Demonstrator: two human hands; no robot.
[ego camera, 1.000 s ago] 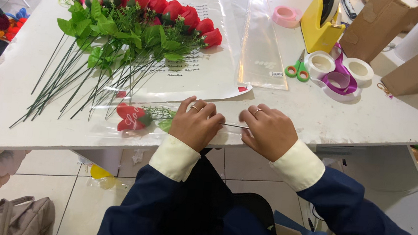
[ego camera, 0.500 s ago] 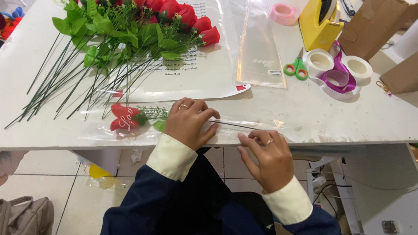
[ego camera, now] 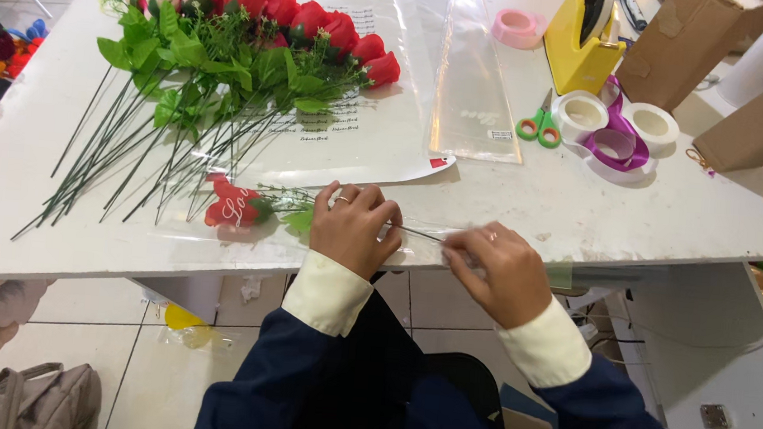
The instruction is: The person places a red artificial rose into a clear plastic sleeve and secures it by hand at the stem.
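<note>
A single red artificial rose (ego camera: 232, 205) lies inside a clear plastic sleeve (ego camera: 416, 241) along the near edge of the white table (ego camera: 2, 194). My left hand (ego camera: 355, 226) presses down on the sleeve over the green leaves and stem. My right hand (ego camera: 495, 271) pinches the sleeve's stem end at the table edge, fingers closed on the plastic. A bunch of red and pink artificial roses (ego camera: 251, 23) with long green wire stems (ego camera: 122, 162) lies fanned on a printed clear sheet (ego camera: 361, 122) behind.
A stack of clear sleeves (ego camera: 473, 95), green-handled scissors (ego camera: 540, 125), a yellow tape dispenser (ego camera: 584, 44), pink tape (ego camera: 516, 27), ribbon rolls (ego camera: 615, 133) and cardboard boxes (ego camera: 676, 47) sit at the right. A handbag (ego camera: 31, 400) lies on the tiled floor at the lower left.
My right hand has slid rightward along the sleeve, away from my left hand, to the stem end. My left hand stays pressed near the leaves.
</note>
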